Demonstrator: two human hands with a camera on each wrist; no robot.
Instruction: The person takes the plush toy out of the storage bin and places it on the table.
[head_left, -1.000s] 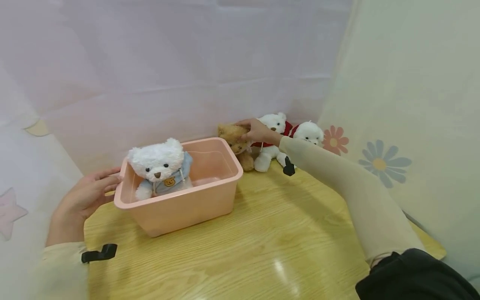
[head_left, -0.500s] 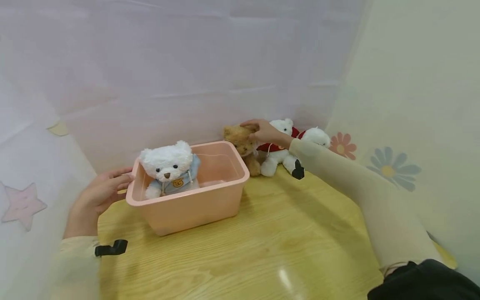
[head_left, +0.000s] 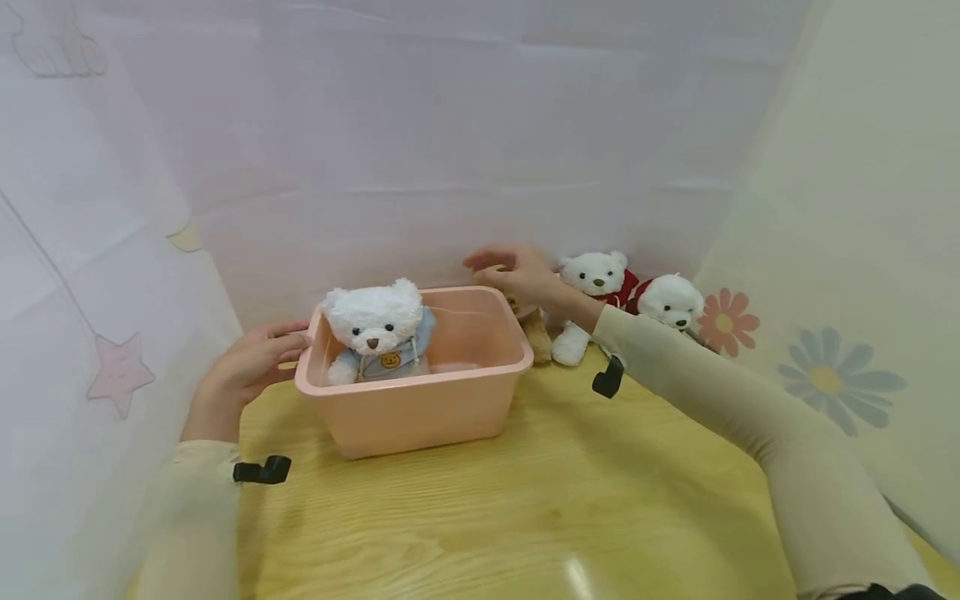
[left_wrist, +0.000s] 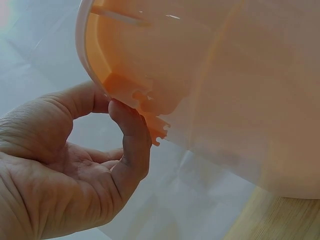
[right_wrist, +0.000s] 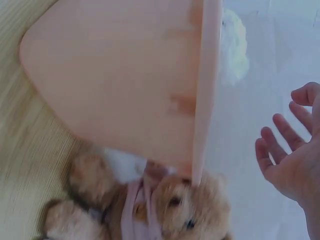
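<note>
A pink plastic bin (head_left: 420,408) stands on the wooden table with a white teddy bear in a blue hoodie (head_left: 378,329) sitting inside. My left hand (head_left: 288,343) rests against the bin's left end; in the left wrist view its thumb (left_wrist: 132,145) touches the underside of the bin's rim (left_wrist: 145,102). My right hand (head_left: 491,262) hovers just behind the bin's right end with fingers spread and holds nothing. Below it lies a brown teddy bear (right_wrist: 170,210), mostly hidden behind the bin (right_wrist: 125,85) in the head view (head_left: 537,333).
Two white bears in red tops (head_left: 596,283) (head_left: 671,302) sit against the back corner, right of the brown one. Pale fabric walls with a star (head_left: 120,372) and flowers (head_left: 723,321) close in the wooden table (head_left: 525,500) on three sides.
My right hand has lifted off the brown bear's head and opened its fingers. The left hand stays at the bin's end. The head view has shifted, so everything sits further right.
</note>
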